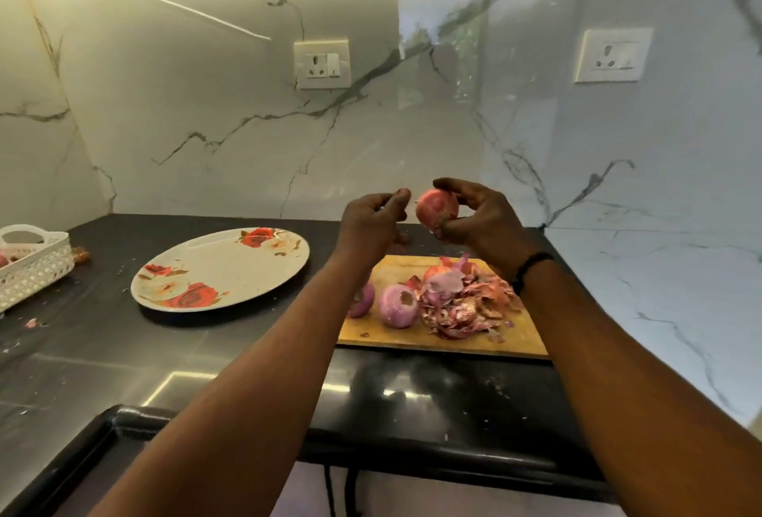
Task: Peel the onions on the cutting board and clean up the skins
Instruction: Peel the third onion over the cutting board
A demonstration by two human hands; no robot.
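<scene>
Here the right hand (480, 213) grips a red onion (436, 207) in the air above the far edge of the wooden cutting board (523, 335), fingers curled over its top and thumb beneath. The left hand (371, 223) hangs just beside it, thumb and fingertips pinched together; whether they pinch a scrap of skin cannot be told. On the board lie two peeled onions (398, 305), the leftmost half hidden by the left forearm, and beside them a heap of onion skins (466, 308) spreading toward the board's right edge. The board sits on the dark bench (103, 351), near the marble wall on the right. A floral plate (222, 267) lies left of the board, apart from it; a white basket (35, 263) stands at the bench's left edge.
</scene>
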